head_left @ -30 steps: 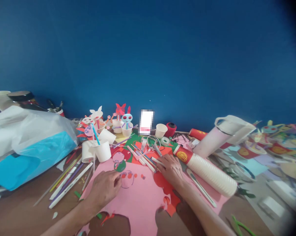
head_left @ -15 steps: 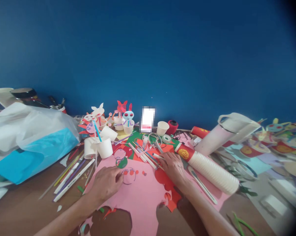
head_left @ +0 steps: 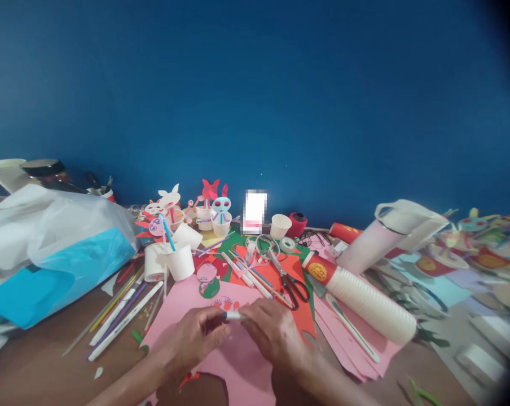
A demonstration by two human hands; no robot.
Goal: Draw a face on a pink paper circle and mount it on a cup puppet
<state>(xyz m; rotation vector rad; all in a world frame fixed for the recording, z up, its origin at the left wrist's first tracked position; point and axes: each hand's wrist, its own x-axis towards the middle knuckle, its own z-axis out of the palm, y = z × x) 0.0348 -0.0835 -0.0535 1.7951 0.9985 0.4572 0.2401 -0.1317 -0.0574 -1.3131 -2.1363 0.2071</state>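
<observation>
Bag, translucent white plastic (head_left: 69, 214), bright blue paper lying against it: far left of the grip.

Sheet, pink paper (head_left: 250, 366), near edge cut in curves: beneath the grip. A forearm dragging across its narrowed part could crease or tear it.

Stack, nested white paper cups in a red, gold-printed wrapper (head_left: 369, 304): right of the grip, lying on its side. A wide outward swing of the right arm could roll it.

Hands, a pair: left hand (head_left: 202, 332) and right hand (head_left: 274, 332), just apart, fingers of each pinched on one pen from opposite ends.

Scissors, black-handled, metal-bladed (head_left: 284, 274): beyond and right of the grip, on red paper; a careless backward reach could meet the blades.

Pen, slim white barrel with dark blue end (head_left: 233, 316): in the grip, level above the sheet. Whether that end is a cap cannot be told; if so, a sudden release could jerk the tip onto the drawing.

Eyes, round, red, dark-lashed (head_left: 217, 303): just beyond the grip; stray ink could spoil them.
</observation>
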